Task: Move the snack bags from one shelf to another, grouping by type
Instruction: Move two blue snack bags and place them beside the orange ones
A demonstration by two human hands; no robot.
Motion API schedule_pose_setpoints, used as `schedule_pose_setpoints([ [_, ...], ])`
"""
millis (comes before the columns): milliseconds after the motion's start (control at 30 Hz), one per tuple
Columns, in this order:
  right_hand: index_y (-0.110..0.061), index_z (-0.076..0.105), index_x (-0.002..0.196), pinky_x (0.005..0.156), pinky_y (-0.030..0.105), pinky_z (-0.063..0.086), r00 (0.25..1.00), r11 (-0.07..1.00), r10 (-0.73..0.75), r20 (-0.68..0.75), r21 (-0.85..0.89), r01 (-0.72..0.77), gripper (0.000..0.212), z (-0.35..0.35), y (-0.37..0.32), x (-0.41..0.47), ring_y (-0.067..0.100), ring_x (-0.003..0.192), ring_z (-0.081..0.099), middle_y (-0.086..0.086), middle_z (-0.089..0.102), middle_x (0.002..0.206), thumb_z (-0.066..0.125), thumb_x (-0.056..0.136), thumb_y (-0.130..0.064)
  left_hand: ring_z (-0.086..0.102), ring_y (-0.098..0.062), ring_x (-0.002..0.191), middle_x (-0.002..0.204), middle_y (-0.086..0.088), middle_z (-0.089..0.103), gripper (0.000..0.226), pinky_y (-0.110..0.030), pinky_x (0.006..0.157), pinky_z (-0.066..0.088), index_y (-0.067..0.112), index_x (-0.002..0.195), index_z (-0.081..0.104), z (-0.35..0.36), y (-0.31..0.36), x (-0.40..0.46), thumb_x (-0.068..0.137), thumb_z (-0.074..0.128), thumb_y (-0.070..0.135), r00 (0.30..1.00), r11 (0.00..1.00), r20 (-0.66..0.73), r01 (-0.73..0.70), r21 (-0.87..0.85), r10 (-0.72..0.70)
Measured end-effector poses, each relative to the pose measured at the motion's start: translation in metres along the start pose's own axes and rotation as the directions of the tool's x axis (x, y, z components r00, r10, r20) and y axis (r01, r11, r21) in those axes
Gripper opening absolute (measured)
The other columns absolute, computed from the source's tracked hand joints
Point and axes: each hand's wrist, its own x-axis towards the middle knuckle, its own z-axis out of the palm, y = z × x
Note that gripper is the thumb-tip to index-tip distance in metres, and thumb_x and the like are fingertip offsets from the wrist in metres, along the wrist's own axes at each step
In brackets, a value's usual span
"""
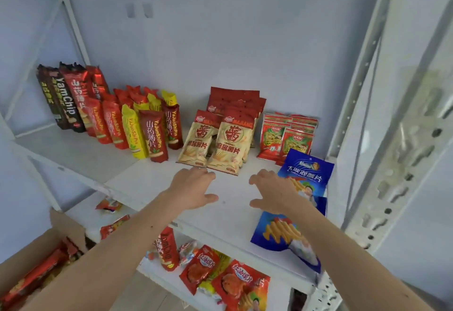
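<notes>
while both hands (193, 188) (272, 191) hover spread and empty, the upright blue bag (307, 172) stands just right of the right fingers (257, 178)

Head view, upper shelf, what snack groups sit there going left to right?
Dark YamChip packs → red and yellow yam sticks → beige chip bags → red-green packets → blue chip bags.

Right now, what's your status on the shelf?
Left hand and right hand open, holding nothing, over upper shelf. Blue bags beside right hand. Nothing blocking.
</notes>
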Motion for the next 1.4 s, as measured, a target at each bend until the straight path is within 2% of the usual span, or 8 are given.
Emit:
schedule_pose_setpoints([
  [133, -0.022, 0.047, 0.138, 0.086, 0.038, 0.048, 0.987, 0.987, 0.161, 0.022, 0.004, -0.161, 0.056, 0.008, 0.017, 0.006, 0.026, 0.123, 0.05, 0.004, 0.049, 0.134, 0.063, 0.089, -0.044, 0.058, -0.021, 0.109, 0.123, 0.002, 0.061, 0.059, -0.034, 0.073, 0.048, 0.019, 0.13, 0.053, 0.01, 0.002, 0.05, 0.087, 0.054, 0.059, 0.987, 0.987, -0.07, -0.149, -0.056, 0.145],
  [233, -0.021, 0.051, 0.13, 0.088, 0.047, 0.052, 0.962, 0.963, 0.269, 0.035, -0.018, -0.269, 0.05, 0.018, 0.031, 0.01, 0.028, 0.118, 0.053, 0.004, 0.052, 0.126, 0.065, 0.087, -0.043, 0.058, -0.02, 0.103, 0.119, 0.002, 0.062, 0.056, -0.032, 0.069, 0.047, 0.019, 0.126, 0.054, 0.021, 0.014, 0.086, 0.088, 0.053, 0.059, 0.971, 0.97, -0.072, -0.232, -0.079, 0.227],
  [433, -0.023, 0.054, 0.129, 0.092, 0.043, 0.052, 0.917, 0.917, 0.397, 0.021, 0.029, -0.398, 0.049, 0.032, 0.047, 0.019, 0.026, 0.123, 0.051, 0.002, 0.053, 0.135, 0.069, 0.086, -0.041, 0.057, -0.021, 0.111, 0.127, 0.0, 0.058, 0.062, -0.036, 0.079, 0.049, 0.02, 0.136, 0.047, 0.045, 0.038, 0.145, 0.088, 0.052, 0.059, 0.941, 0.931, -0.018, -0.336, -0.143, 0.337],
  [733, -0.02, 0.046, 0.133, 0.096, 0.042, 0.044, 0.763, 0.77, 0.634, 0.125, -0.014, -0.637, 0.057, 0.047, 0.051, 0.01, 0.027, 0.124, 0.051, 0.005, 0.05, 0.138, 0.065, 0.088, -0.049, 0.051, -0.023, 0.122, 0.136, -0.003, 0.054, 0.065, -0.038, 0.083, 0.046, 0.019, 0.134, 0.046, 0.067, 0.061, 0.205, 0.085, 0.054, 0.061, 0.852, 0.842, 0.068, -0.497, -0.209, 0.519],
  [900, -0.02, 0.03, 0.148, 0.102, 0.041, 0.044, 0.669, 0.67, 0.729, 0.145, 0.047, -0.74, 0.088, 0.062, 0.041, 0.0, 0.025, 0.131, 0.046, 0.004, 0.043, 0.147, 0.07, 0.079, -0.059, 0.047, -0.028, 0.126, 0.144, -0.009, 0.045, 0.084, -0.042, 0.089, 0.045, 0.017, 0.141, 0.031, 0.084, 0.082, 0.227, 0.08, 0.056, 0.068, 0.823, 0.8, 0.119, -0.49, -0.346, 0.556],
  [1133, -0.02, 0.028, 0.151, 0.106, 0.04, 0.04, 0.591, 0.587, 0.799, 0.109, 0.069, -0.807, 0.1, 0.078, 0.03, -0.004, 0.025, 0.134, 0.039, 0.004, 0.039, 0.149, 0.065, 0.074, -0.071, 0.038, -0.036, 0.134, 0.153, -0.019, 0.032, 0.101, -0.047, 0.101, 0.041, 0.017, 0.155, -0.001, 0.109, 0.119, 0.237, 0.084, 0.041, 0.075, 0.863, 0.808, 0.136, -0.386, -0.446, 0.487],
  [1267, -0.021, 0.036, 0.145, 0.104, 0.039, 0.043, 0.555, 0.541, 0.822, 0.126, 0.126, -0.831, 0.095, 0.085, 0.026, -0.006, 0.024, 0.131, 0.042, 0.002, 0.04, 0.146, 0.065, 0.071, -0.074, 0.037, -0.036, 0.133, 0.151, -0.02, 0.031, 0.1, -0.045, 0.102, 0.041, 0.021, 0.155, 0.007, 0.118, 0.127, 0.244, 0.082, 0.052, 0.072, 0.883, 0.801, 0.105, -0.359, -0.478, 0.458],
  [1400, -0.022, 0.045, 0.139, 0.1, 0.038, 0.045, 0.573, 0.558, 0.806, 0.147, 0.132, -0.819, 0.089, 0.087, 0.024, -0.002, 0.024, 0.127, 0.045, 0.002, 0.039, 0.147, 0.063, 0.07, -0.076, 0.053, -0.029, 0.116, 0.135, -0.015, 0.048, 0.071, -0.038, 0.088, 0.05, 0.014, 0.13, 0.048, 0.119, 0.119, 0.254, 0.079, 0.066, 0.061, 0.89, 0.765, 0.03, -0.375, -0.523, 0.456],
])
